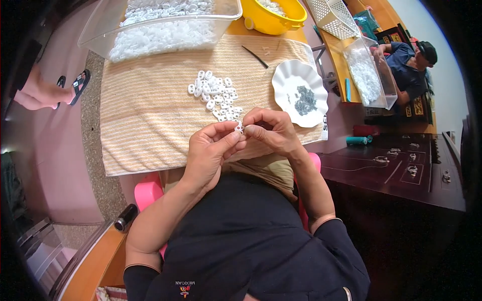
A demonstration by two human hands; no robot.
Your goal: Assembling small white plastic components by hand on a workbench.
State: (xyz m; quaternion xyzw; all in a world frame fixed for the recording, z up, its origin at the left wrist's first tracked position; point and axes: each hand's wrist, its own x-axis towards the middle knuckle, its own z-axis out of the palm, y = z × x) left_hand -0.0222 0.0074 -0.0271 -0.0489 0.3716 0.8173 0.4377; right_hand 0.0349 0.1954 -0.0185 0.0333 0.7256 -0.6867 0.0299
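Observation:
My left hand point(213, 148) pinches a small white plastic piece point(238, 129) with holes in it, just over the near part of the towel. My right hand point(273, 131) closes thumb and forefinger at the same piece from the other side; whether a tiny part sits between those fingertips is hidden. Right beyond my fingers lies a loose pile of similar white plastic pieces point(213, 93). To the right of the pile, a white scalloped dish point(291, 75) holds a heap of small dark grey parts point(305, 100).
A striped towel point(145, 110) covers the table. At the back stand a clear bin point(226, 22) of white pieces and a yellow basin point(281, 25). A thin black stick point(255, 56) lies near the dish. Another person point(409, 62) sits at right beside a second bin point(386, 95); someone's sandalled foot point(80, 88) shows at left.

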